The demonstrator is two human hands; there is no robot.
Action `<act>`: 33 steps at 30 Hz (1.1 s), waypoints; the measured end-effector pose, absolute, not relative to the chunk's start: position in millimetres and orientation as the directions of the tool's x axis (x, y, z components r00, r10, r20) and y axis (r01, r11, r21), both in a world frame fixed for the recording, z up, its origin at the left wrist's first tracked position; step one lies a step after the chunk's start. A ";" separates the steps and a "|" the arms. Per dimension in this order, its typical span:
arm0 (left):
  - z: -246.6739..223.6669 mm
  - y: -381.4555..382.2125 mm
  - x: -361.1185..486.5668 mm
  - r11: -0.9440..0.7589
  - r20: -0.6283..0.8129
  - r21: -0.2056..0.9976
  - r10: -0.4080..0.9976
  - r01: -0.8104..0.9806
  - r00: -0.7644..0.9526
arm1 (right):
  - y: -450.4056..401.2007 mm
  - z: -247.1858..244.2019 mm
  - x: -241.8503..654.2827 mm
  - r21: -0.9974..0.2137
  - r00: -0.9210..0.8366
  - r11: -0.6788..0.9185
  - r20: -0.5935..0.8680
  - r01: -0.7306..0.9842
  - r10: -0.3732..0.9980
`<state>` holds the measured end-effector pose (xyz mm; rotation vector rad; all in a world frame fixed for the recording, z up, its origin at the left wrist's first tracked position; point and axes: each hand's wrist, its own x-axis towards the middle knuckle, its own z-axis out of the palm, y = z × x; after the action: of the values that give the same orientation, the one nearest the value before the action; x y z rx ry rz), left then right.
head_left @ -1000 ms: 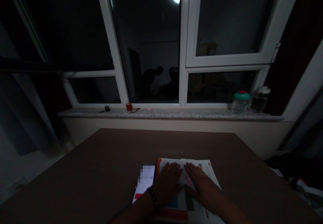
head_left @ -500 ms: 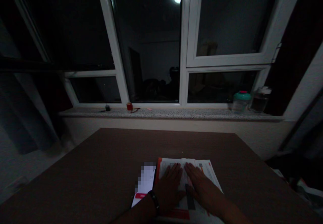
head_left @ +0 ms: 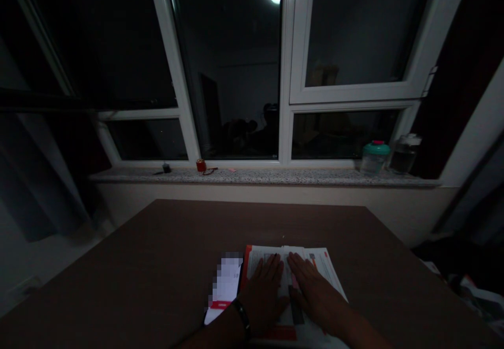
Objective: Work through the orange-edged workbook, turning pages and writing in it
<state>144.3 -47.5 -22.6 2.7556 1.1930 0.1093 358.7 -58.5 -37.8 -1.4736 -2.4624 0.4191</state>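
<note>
An open book (head_left: 323, 270) with printed pages and a red-orange cover edge lies on the dark brown table (head_left: 157, 265), close to its near side. Both hands rest flat on its pages, fingers spread, gripping nothing. My left hand (head_left: 262, 299), with a black wristband (head_left: 242, 317) at its wrist, lies on the left page. My right hand (head_left: 313, 299) lies on the right page, fingertips near the central fold. Just left of the book, next to my left hand, a smartphone (head_left: 225, 286) lies with its screen lit; part of the screen is pixelated.
Beyond the table runs a speckled stone windowsill (head_left: 255, 177) holding a small red can (head_left: 201, 166), a small dark object (head_left: 167, 168), a teal-lidded jar (head_left: 375, 157) and a glass jar (head_left: 404, 155). Dark window panes reflect a room and figures.
My left hand has shifted slightly up the page. My right hand stays nearly where it was, and the book and phone have not visibly moved.
</note>
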 end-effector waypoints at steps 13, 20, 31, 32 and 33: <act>-26.0 -48.5 143.4 -0.681 0.033 0.128 0.729 0.721 0.683 | -59.6 -38.2 356.8 -0.354 -0.458 0.456 0.085 0.816 0.885; -22.2 -50.0 145.2 -0.660 0.020 0.153 0.746 0.736 0.665 | -62.7 -29.8 352.8 -0.360 -0.437 0.431 0.070 0.827 0.897; -35.7 -48.2 142.7 -0.667 0.100 0.111 0.745 0.737 0.659 | -62.6 -33.3 351.5 -0.348 -0.403 0.398 0.063 0.849 0.913; -35.6 -48.2 142.7 -0.664 0.099 0.112 0.748 0.739 0.657 | -62.8 -34.1 351.6 -0.350 -0.402 0.398 0.066 0.848 0.913; -34.6 -48.3 142.8 -0.662 0.093 0.118 0.750 0.740 0.655 | -63.0 -34.6 351.7 -0.351 -0.403 0.400 0.067 0.846 0.913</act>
<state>142.8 -48.3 -34.6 2.7945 1.2593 0.2048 351.7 -63.0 -34.6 -1.5486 -2.4097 0.3839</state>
